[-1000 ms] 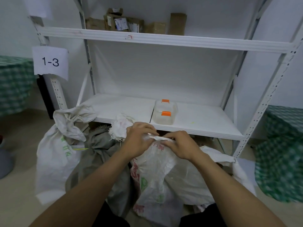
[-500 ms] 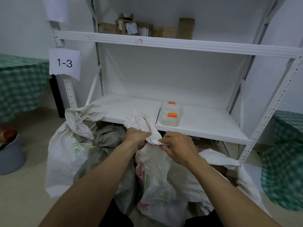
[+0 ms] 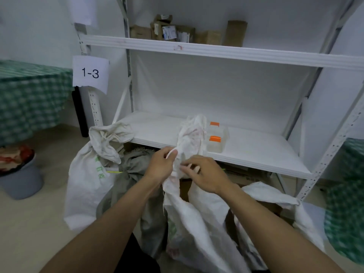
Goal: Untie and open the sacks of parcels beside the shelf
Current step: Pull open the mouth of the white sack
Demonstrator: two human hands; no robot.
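**White sack point(image 3: 197, 223) upright before the shelf point(image 3: 256, 160)**

We see it standing on the floor against the lower board. Its gathered neck runs near vertical, with the mouth end pointing up. The left hand point(image 3: 160, 167) pinches a pale tie point(image 3: 171, 152) at the neck. The right hand point(image 3: 204, 174) curls its fingers round the neck just beside it.

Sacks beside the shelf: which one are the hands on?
The white sack with reddish print, neck held by left hand and right hand; the green-lettered sack stands untouched.
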